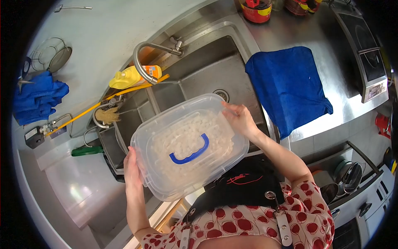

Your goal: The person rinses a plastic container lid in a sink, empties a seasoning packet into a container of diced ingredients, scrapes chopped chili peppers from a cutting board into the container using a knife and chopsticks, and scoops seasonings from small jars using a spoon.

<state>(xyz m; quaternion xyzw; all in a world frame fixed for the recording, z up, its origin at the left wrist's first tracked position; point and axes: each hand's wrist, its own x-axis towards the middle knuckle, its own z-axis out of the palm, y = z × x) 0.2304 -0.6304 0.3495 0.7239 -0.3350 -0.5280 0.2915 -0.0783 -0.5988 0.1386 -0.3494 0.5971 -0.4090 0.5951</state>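
Note:
A clear plastic storage box (pixel 166 124) with a lid and a blue handle (pixel 189 157) is held in front of my body, at the sink's near edge. Through the cloudy lid I see many small pale pieces, too blurred to name. My left hand (pixel 132 169) grips the box's left end, fingers partly hidden behind its side. At the opposite end, my right hand (pixel 240 119) is closed on the rim near the far right corner. The box is slightly turned in the view.
Behind the box lies a steel sink (pixel 215 54) with a curved faucet (pixel 139 58). A yellow bottle (pixel 128 77) stands beside it. On the right-hand counter lies a blue cloth (pixel 288 87), near a cooking appliance (pixel 362 50). Red-and-yellow containers (pixel 256 11) stand at the back.

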